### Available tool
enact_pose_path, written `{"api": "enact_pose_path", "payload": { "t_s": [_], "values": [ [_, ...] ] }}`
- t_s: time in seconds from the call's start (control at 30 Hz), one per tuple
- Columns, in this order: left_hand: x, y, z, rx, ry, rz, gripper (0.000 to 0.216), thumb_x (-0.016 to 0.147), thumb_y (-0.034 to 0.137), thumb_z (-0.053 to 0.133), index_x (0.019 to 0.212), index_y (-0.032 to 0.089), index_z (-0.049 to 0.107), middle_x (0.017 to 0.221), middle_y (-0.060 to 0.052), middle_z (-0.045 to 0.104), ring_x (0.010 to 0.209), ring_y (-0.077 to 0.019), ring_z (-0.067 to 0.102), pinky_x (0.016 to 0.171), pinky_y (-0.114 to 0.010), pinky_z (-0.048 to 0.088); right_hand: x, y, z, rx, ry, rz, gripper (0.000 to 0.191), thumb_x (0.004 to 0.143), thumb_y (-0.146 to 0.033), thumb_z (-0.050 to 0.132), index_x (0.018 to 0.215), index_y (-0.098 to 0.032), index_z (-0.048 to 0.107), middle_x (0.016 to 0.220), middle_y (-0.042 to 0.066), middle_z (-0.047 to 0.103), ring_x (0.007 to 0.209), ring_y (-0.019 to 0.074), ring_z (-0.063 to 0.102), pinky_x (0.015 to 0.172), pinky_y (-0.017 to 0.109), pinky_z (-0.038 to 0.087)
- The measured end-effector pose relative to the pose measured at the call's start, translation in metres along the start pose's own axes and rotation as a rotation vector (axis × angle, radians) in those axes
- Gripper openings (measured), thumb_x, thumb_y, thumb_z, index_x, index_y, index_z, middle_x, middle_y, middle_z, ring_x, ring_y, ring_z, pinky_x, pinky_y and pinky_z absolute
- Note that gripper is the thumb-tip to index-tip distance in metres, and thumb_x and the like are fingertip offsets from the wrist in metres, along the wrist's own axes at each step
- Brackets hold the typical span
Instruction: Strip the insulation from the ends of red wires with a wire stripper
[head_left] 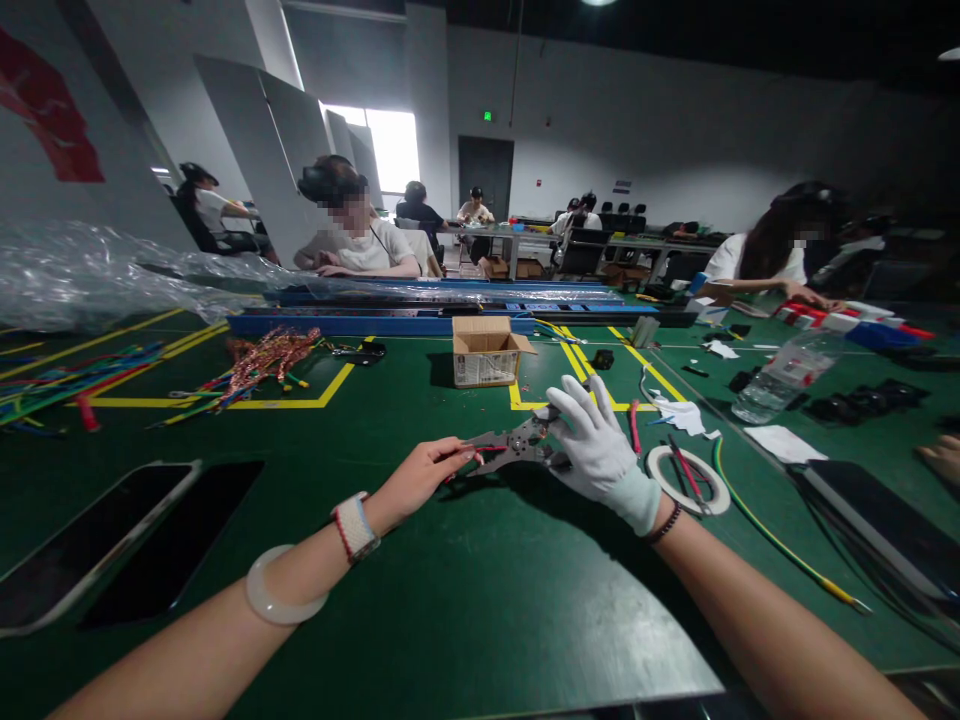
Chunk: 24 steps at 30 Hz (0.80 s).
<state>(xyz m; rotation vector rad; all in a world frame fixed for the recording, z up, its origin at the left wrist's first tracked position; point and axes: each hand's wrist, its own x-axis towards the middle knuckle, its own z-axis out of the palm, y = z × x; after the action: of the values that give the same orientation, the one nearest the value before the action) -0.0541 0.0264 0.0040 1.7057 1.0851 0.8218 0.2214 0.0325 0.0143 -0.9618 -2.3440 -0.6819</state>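
Head: stripper (514,445) between hands, right hand (600,450) (gloved) gripping it, left hand (420,478) pinching red wire (491,450).

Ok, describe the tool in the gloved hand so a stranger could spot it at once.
Start at the big green table and look just ahead of the person. The white-gloved right hand grips grey metal pliers, while the bare left hand holds a thin red wire to them. Unlike the tape roll beside them, they are metal and in a hand.

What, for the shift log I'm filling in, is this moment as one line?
left hand: pinches red wire | right hand, gloved: grips wire stripper | surface: green table | nearby: tape roll, cardboard box
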Motion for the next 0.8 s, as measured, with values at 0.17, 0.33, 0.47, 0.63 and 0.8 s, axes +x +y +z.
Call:
{"api": "enact_pose_path", "payload": {
  "t_s": [0.17, 0.33, 0.47, 0.63, 0.8],
  "values": [
    [-0.0001, -0.0005, -0.0002, -0.024, -0.018, -0.030, 0.028, 0.086, 0.039, 0.054, 0.090, 0.019, 0.073, 0.103, -0.004, 0.069, 0.089, -0.0212, 0.060, 0.076, -0.028, 0.043, -0.0014, 0.0004, 0.0044, -0.008, 0.029, -0.006, 0.031, 0.072, -0.026, 0.060, 0.102, -0.019, 0.060, 0.144, 0.011, 0.037, 0.143, 0.0323, 0.011, 0.116, 0.062, 0.008],
    [-0.0017, 0.0035, -0.0010, 0.011, -0.040, -0.021, 0.029, 0.086, 0.039, 0.054, 0.091, 0.019, 0.074, 0.103, -0.005, 0.069, 0.094, -0.0229, 0.060, 0.084, -0.031, 0.042, -0.0028, -0.0007, 0.0090, 0.031, 0.044, 0.002, 0.024, 0.071, -0.024, 0.059, 0.094, -0.018, 0.060, 0.138, 0.013, 0.042, 0.143, 0.0324, 0.010, 0.116, 0.062, 0.008],
    [-0.0022, 0.0047, -0.0006, -0.008, -0.044, -0.027, 0.032, 0.085, 0.042, 0.053, 0.094, 0.018, 0.073, 0.104, -0.006, 0.069, 0.096, -0.0242, 0.060, 0.086, -0.033, 0.043, -0.0037, -0.0016, 0.0095, 0.042, 0.028, 0.031, 0.020, 0.071, -0.024, 0.059, 0.090, -0.020, 0.060, 0.136, 0.011, 0.044, 0.143, 0.0315, 0.010, 0.115, 0.062, 0.008],
    [-0.0021, 0.0042, -0.0006, -0.011, -0.017, -0.044, 0.031, 0.084, 0.041, 0.056, 0.096, 0.019, 0.073, 0.108, -0.006, 0.069, 0.098, -0.0243, 0.060, 0.088, -0.035, 0.043, -0.0014, -0.0027, 0.0050, -0.008, -0.018, 0.032, 0.017, 0.070, -0.024, 0.061, 0.086, -0.021, 0.061, 0.124, 0.012, 0.051, 0.138, 0.0343, 0.022, 0.114, 0.064, 0.007],
    [-0.0019, 0.0043, -0.0016, -0.092, -0.058, -0.070, 0.035, 0.084, 0.042, 0.057, 0.106, 0.018, 0.070, 0.108, -0.007, 0.069, 0.098, -0.0244, 0.061, 0.084, -0.034, 0.045, 0.0003, -0.0016, 0.0037, -0.010, -0.037, 0.033, 0.019, 0.069, -0.027, 0.062, 0.088, -0.023, 0.063, 0.113, 0.008, 0.053, 0.117, 0.0306, 0.043, 0.113, 0.064, 0.010]
  ]
}}
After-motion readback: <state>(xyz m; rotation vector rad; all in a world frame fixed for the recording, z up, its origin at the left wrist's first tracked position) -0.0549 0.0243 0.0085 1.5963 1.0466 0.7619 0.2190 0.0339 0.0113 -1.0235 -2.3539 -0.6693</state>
